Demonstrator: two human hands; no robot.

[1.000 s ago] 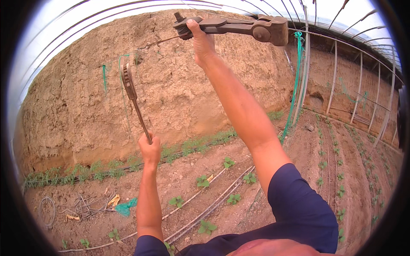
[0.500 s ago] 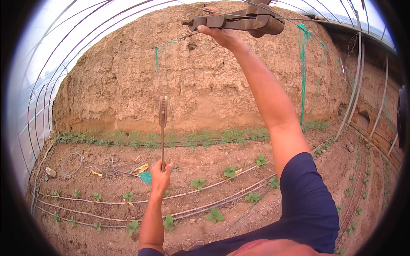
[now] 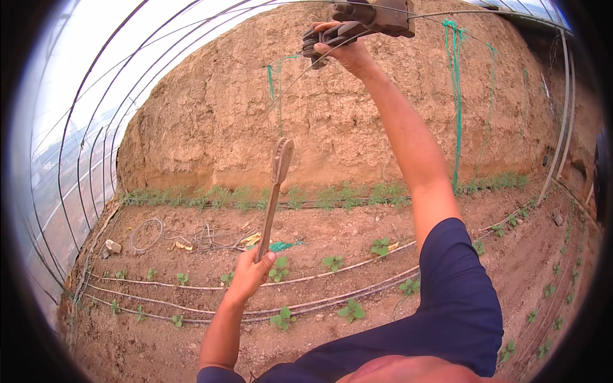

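No words, numbers, brands or signs can be read anywhere. No lettering can be made out on the long-handled tool (image 3: 272, 201), on the metal device (image 3: 391, 18) held overhead, on the dark blue shirt (image 3: 456, 281) or on the earth wall (image 3: 211, 121).

The top (image 3: 389, 335) is dark navy and short-sleeved, the right sleeve (image 3: 461, 287) creased and ending above the elbow (image 3: 426, 185); left hand (image 3: 248, 276) and right hand (image 3: 351, 55) are bare
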